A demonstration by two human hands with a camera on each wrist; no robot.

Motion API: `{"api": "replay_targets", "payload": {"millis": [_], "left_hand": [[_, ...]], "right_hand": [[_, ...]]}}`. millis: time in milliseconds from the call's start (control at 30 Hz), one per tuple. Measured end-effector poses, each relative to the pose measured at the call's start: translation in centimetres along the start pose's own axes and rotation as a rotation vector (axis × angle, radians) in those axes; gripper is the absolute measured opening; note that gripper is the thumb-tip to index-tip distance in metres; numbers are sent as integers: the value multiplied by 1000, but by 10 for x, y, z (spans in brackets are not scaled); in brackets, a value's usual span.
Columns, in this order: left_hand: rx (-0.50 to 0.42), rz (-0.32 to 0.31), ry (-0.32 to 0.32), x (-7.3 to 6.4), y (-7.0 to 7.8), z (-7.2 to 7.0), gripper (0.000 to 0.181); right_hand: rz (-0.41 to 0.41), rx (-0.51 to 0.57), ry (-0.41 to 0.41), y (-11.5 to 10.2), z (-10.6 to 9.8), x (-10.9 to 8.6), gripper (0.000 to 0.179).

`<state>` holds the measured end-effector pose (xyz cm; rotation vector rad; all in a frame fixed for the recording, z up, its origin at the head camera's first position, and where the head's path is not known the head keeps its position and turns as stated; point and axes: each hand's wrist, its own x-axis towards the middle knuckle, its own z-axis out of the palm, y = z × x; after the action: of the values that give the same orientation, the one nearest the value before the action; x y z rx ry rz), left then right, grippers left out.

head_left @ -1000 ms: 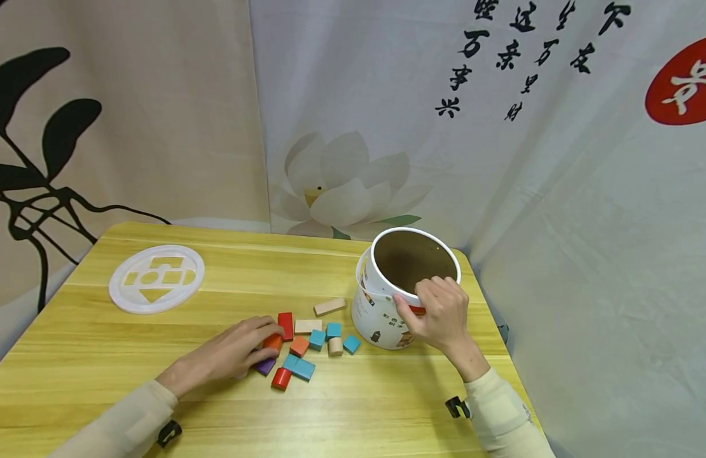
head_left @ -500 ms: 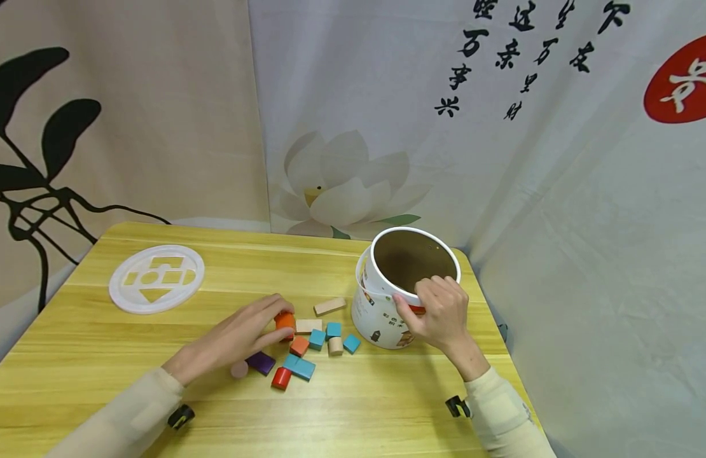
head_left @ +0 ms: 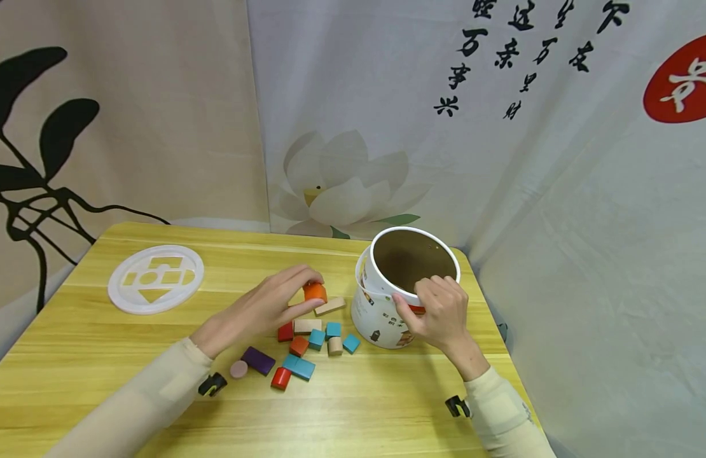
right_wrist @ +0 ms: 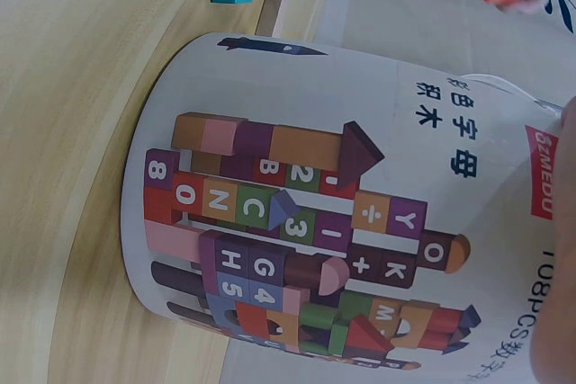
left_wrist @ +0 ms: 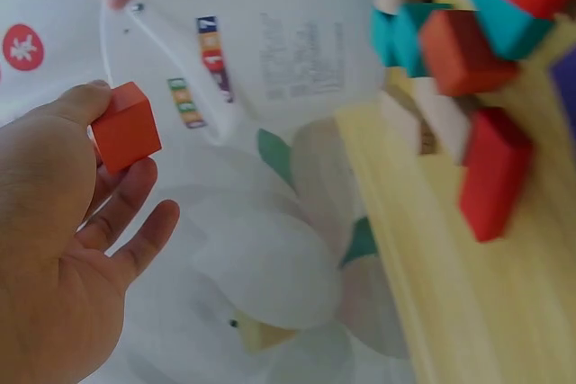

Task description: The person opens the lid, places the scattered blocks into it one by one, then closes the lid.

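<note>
My left hand (head_left: 267,303) pinches an orange block (left_wrist: 127,127) between thumb and fingers, raised above the table near a pale wooden block (head_left: 330,306). In the head view my right hand (head_left: 442,313) grips the near rim of a white bucket (head_left: 381,320), fingers over the edge and thumb outside. The bucket stands on the table with its mouth tipped slightly toward me; what I see inside is brown wall, and its bottom is dark. Below my left hand lie several loose blocks, among them a purple block (head_left: 258,360), a red cylinder (head_left: 281,378) and a blue block (head_left: 299,367).
A round white lid (head_left: 156,280) with shaped cut-outs lies at the table's far left. Printed curtains (head_left: 341,95) hang behind and to the right of the wooden table (head_left: 227,420). A pink disc (head_left: 238,369) lies beside the purple block.
My left hand has lifted the orange block off the group and carried it right and away from me, toward the bucket. The pink disc and purple block are now uncovered. My right hand stays put.
</note>
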<state>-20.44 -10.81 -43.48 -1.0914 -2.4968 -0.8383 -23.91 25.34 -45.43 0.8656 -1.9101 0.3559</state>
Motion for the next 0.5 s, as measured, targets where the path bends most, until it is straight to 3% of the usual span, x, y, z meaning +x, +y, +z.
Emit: {"api": "replay_targets", "payload": {"millis": [500], "left_hand": [[-54, 113, 48, 74, 21, -4, 36]], "right_hand": [[0, -3, -7, 1, 1, 0, 59]]}}
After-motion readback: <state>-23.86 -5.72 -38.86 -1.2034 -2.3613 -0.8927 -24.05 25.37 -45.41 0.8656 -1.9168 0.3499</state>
